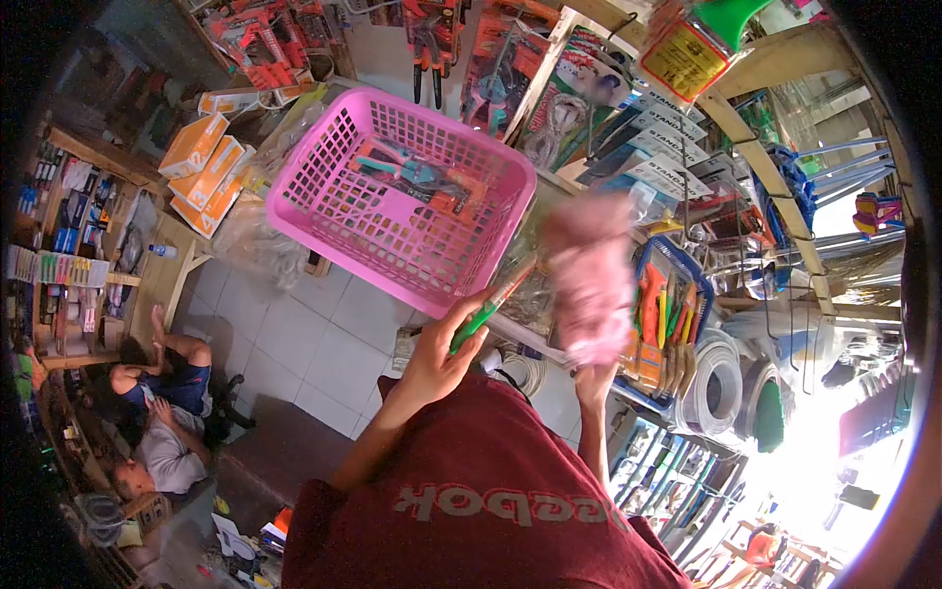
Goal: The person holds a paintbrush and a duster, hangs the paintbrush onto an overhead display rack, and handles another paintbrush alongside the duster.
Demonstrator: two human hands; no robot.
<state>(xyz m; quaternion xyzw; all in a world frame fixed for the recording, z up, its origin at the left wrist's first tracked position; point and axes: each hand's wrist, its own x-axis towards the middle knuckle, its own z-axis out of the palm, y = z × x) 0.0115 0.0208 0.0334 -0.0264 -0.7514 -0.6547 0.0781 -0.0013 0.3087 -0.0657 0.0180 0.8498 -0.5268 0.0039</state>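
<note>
My left hand is closed round the green handle of a slim tool, whose lighter end points up and to the right. Blurred by motion, a pink cloth hangs over my right hand, which grips it from below; most of the fingers are hidden. Just beyond my left hand is a pink plastic basket, with a packaged tool with teal handles lying inside. Right of the cloth, a blue-rimmed basket holds several tools with orange, green and yellow handles.
Orange and white boxes stand left of the pink basket. Packaged tools hang along the top. Coiled hose lies at the right. A person sits at the lower left, beyond the tiled floor.
</note>
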